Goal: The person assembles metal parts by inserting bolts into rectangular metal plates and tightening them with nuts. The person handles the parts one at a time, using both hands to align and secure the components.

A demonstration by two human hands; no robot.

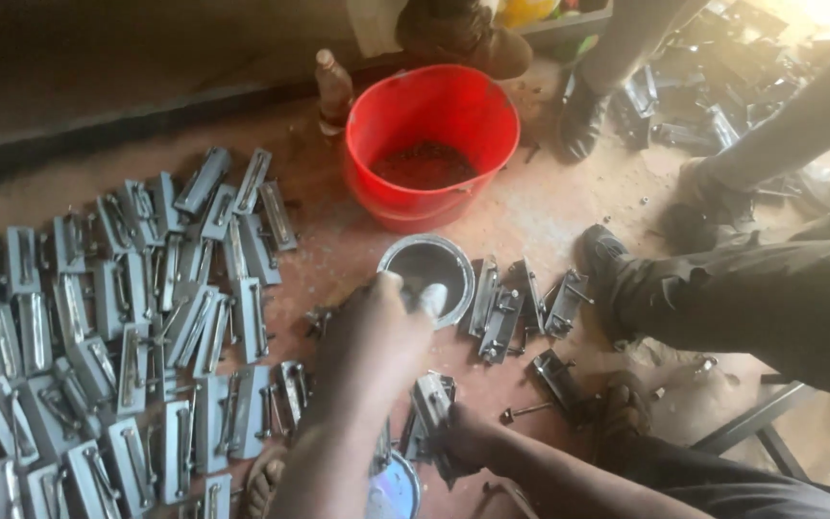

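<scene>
A spread of grey metal latches was laid on the floor, left of both hands. The left hand was closed around a pale brush handle at a round tin. One latch was gripped by the right hand, just below.

Many metal latches lie on the floor at the left; the bucket stands behind the small tin, with few latches right of it.
</scene>
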